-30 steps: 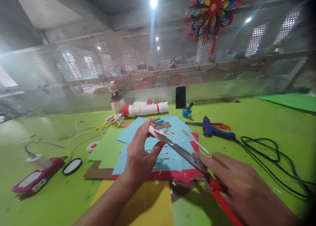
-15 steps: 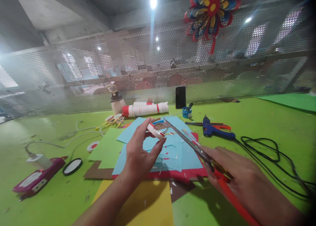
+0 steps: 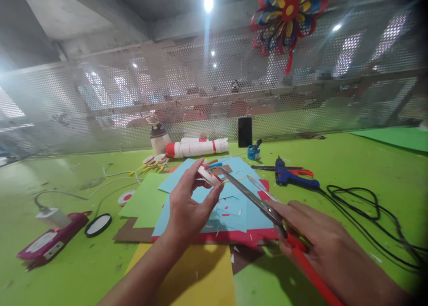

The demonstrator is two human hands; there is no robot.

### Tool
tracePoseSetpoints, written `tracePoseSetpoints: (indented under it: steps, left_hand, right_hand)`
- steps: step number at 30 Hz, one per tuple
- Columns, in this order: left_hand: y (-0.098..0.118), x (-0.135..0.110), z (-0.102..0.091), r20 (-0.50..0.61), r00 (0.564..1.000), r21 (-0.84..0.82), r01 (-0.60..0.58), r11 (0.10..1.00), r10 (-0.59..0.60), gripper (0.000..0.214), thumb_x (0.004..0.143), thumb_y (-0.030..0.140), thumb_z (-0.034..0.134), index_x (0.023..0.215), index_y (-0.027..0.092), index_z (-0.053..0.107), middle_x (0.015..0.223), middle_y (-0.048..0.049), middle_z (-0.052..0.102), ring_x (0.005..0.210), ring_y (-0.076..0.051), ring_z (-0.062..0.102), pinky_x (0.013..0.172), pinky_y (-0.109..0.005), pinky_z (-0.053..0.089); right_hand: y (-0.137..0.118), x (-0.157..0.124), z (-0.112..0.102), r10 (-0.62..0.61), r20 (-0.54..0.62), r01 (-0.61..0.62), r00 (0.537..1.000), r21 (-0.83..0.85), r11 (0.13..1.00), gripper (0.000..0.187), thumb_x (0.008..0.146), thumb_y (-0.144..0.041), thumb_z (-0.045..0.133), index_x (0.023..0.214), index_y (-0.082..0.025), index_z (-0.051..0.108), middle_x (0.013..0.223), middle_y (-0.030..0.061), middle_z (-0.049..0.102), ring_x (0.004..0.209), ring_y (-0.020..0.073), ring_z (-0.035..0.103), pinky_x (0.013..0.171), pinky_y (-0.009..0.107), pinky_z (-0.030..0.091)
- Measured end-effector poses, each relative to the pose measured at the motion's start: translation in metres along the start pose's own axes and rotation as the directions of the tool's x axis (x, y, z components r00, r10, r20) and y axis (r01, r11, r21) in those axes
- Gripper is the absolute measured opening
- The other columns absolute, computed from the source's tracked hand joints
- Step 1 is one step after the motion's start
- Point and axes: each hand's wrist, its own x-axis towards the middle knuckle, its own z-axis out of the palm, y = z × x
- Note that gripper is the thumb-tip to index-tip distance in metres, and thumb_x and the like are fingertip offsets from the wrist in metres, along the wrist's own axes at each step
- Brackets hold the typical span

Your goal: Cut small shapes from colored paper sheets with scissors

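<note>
My left hand (image 3: 187, 208) pinches a small white and red paper strip (image 3: 209, 176) between thumb and fingers, held above a stack of light blue paper sheets (image 3: 234, 203). My right hand (image 3: 321, 248) grips red-handled scissors (image 3: 264, 208). Their long blades are open and point up-left, with the tips touching the strip. Under the blue sheets lie red paper (image 3: 247, 238), green paper (image 3: 147, 199), brown paper (image 3: 130, 232) and a yellow sheet (image 3: 197, 275).
The green table (image 3: 351, 181) carries a blue glue gun (image 3: 290, 174) with a black cable (image 3: 368, 208), a white paper roll (image 3: 197, 148), a small blue pot (image 3: 253, 152), a black phone (image 3: 244, 131), a pink device (image 3: 50, 241), a black-rimmed disc (image 3: 97, 225). A perforated metal screen stands behind, with a paper pinwheel (image 3: 287, 16).
The scissors drew back to the right, then came in again. Their blade tips now meet the strip in my left hand. My left hand barely moved.
</note>
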Motion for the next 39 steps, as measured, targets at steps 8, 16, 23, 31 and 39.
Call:
tracePoseSetpoints:
  steps: [8, 16, 23, 31, 39]
  left_hand:
    - [-0.001, 0.000, -0.001, -0.001, 1.000, 0.044, -0.002, 0.999, 0.002, 0.053, 0.080, 0.029, 0.067, 0.128, 0.015, 0.049, 0.112, -0.0111, 0.064, 0.081, -0.016, 0.066, 0.078, -0.033, 0.058]
    - [0.000, 0.004, -0.003, 0.026, 0.991, 0.272, -0.131, 0.953, 0.129, 0.053, 0.082, 0.025, 0.063, 0.131, 0.014, 0.048, 0.114, -0.0122, 0.062, 0.076, -0.014, 0.060, 0.077, -0.035, 0.055]
    - [0.001, 0.002, -0.003, 0.052, 0.971, 0.394, -0.236, 0.888, 0.235, 0.054, 0.081, 0.021, 0.065, 0.132, 0.018, 0.047, 0.116, -0.0105, 0.063, 0.073, -0.013, 0.059, 0.073, -0.031, 0.055]
    - [-0.002, -0.001, -0.003, 0.125, 0.957, 0.430, -0.290, 0.855, 0.261, 0.059, 0.083, 0.023, 0.063, 0.137, 0.019, 0.039, 0.120, -0.0115, 0.062, 0.075, -0.013, 0.060, 0.077, -0.031, 0.055]
    - [0.000, -0.002, -0.001, 0.133, 0.958, 0.406, -0.287, 0.868, 0.254, 0.058, 0.084, 0.025, 0.062, 0.137, 0.015, 0.039, 0.111, -0.0115, 0.064, 0.079, -0.014, 0.061, 0.078, -0.030, 0.054]
  right_hand:
    - [0.001, -0.002, 0.002, -0.042, 0.048, 0.039, 0.998, 0.065, 0.997, 0.030, 0.089, -0.019, 0.046, 0.116, -0.016, 0.057, 0.087, 0.0100, 0.065, 0.076, 0.0226, 0.065, 0.064, 0.036, 0.058]
    - [0.003, -0.003, 0.001, -0.090, 0.058, 0.093, 0.994, -0.039, 0.995, 0.033, 0.089, -0.021, 0.045, 0.118, -0.011, 0.056, 0.080, 0.0098, 0.060, 0.068, 0.0241, 0.062, 0.056, 0.041, 0.056]
    - [0.003, -0.003, -0.002, -0.078, 0.094, 0.086, 0.992, -0.081, 0.993, 0.033, 0.086, -0.018, 0.048, 0.116, -0.011, 0.060, 0.076, 0.0092, 0.061, 0.064, 0.0238, 0.063, 0.052, 0.040, 0.056]
    - [0.003, 0.001, -0.009, -0.084, 0.099, 0.094, 0.991, -0.095, 0.991, 0.036, 0.089, -0.018, 0.038, 0.111, -0.011, 0.066, 0.081, 0.0153, 0.067, 0.064, 0.0236, 0.066, 0.051, 0.036, 0.058]
    - [0.007, -0.002, -0.007, -0.042, 0.162, 0.048, 0.986, -0.033, 0.998, 0.031, 0.083, -0.019, 0.054, 0.112, -0.016, 0.064, 0.080, 0.0101, 0.065, 0.065, 0.0238, 0.064, 0.055, 0.041, 0.057]
